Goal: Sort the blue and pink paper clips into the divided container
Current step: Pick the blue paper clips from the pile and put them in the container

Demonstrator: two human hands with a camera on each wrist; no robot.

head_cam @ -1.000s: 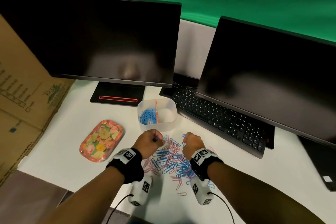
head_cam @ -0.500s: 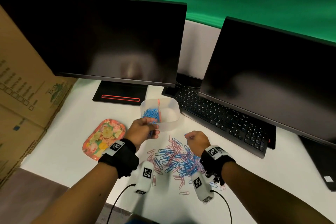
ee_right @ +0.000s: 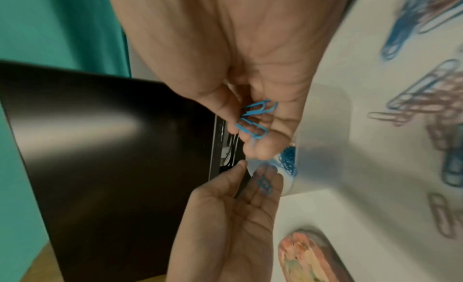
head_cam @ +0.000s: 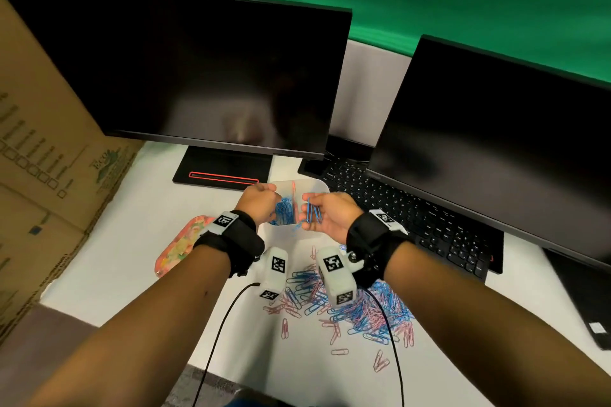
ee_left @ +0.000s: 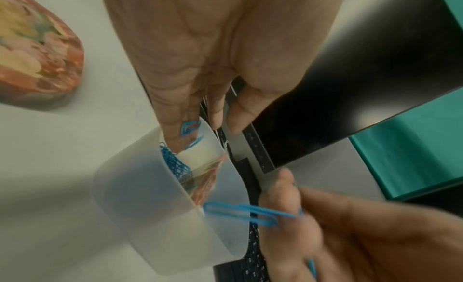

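A translucent white divided container (head_cam: 318, 185) stands behind a mixed pile of blue and pink paper clips (head_cam: 350, 307). Blue clips (head_cam: 283, 210) lie in its left compartment, left of a pink divider. My left hand (head_cam: 264, 200) hovers over that compartment with its fingers extended, and a blue clip (ee_left: 189, 128) lies loose against the fingertips. My right hand (head_cam: 325, 215), palm up beside the container's right half, pinches several blue clips (ee_right: 255, 118) between thumb and fingers. In the wrist views the container's wall (ee_left: 140, 187) (ee_right: 323, 147) sits just below both hands.
A floral tray (head_cam: 185, 244) lies left of the container. A black keyboard (head_cam: 413, 218) runs along the right, under the right monitor (head_cam: 496, 149). The left monitor (head_cam: 198, 76) and its stand (head_cam: 224, 168) are behind. A cardboard box (head_cam: 39, 142) walls the left side.
Both hands left the pile and rose to the container. The left arrived first and opened over the left compartment; the right followed, turning palm up with blue clips.
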